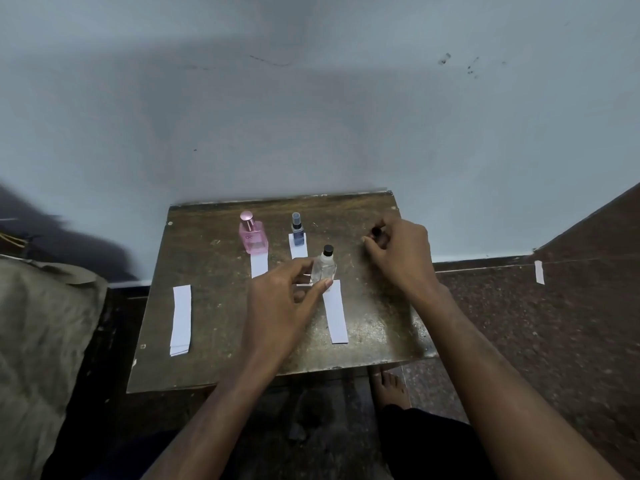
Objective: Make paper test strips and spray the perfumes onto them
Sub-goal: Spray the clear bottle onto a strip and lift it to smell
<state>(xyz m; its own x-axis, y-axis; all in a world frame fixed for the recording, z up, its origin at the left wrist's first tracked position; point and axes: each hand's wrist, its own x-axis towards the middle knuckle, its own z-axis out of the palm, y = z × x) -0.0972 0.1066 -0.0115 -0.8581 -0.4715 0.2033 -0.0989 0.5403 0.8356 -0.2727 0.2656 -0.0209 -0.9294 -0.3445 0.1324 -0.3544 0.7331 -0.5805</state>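
On the small dark wooden table, my left hand grips a clear perfume bottle with a black top. The bottle stands upright at the far end of a white paper strip. My right hand pinches a small black cap above the table's right side. A pink perfume bottle stands at the back on a strip. Right of it, a blue bottle stands on another strip. A small stack of white strips lies at the left.
A pale wall rises just behind the table. Grey cloth lies to the left. Speckled stone floor lies to the right, with a paper scrap on it. A bare foot is below the table's front edge.
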